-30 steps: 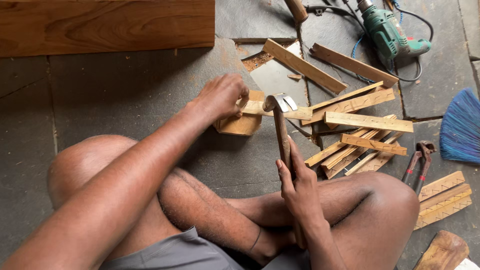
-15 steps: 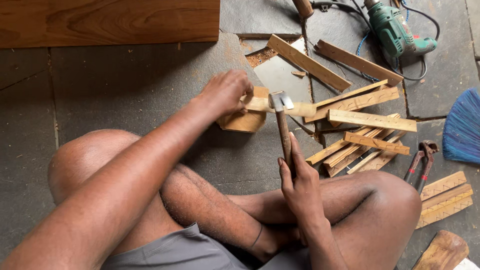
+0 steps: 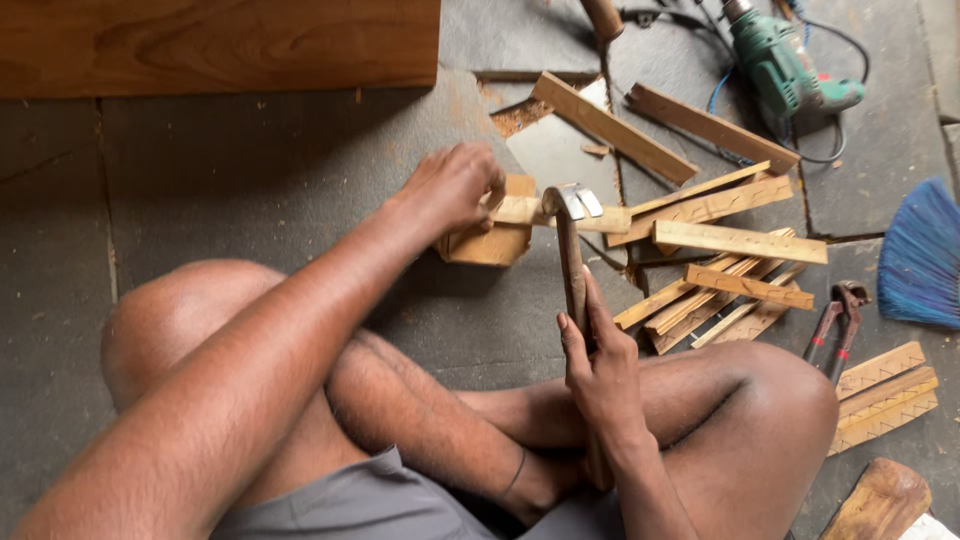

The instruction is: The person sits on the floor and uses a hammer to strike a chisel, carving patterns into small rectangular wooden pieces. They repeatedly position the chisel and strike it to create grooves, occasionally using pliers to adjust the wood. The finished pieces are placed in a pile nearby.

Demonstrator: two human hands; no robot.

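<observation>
Two hands: left [image 3: 455,190] pins strip [image 3: 560,213], right [image 3: 600,365] holds hammer [image 3: 570,250].

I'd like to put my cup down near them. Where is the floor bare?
Bare floor lies between the big board, the left hand and the knee. It is crowded on the right: wood strips, drill, pliers, broom, and the hammer in the right hand.

Floor [image 3: 250,190]: grey stone slabs, showing joints and dust | 11 o'clock: lying flat, wide brown wooden board [image 3: 210,40] | 1 o'clock: resting, green power drill [image 3: 785,65] | 3 o'clock: poking in, blue broom [image 3: 925,255] | Light: falling soft, even.
</observation>
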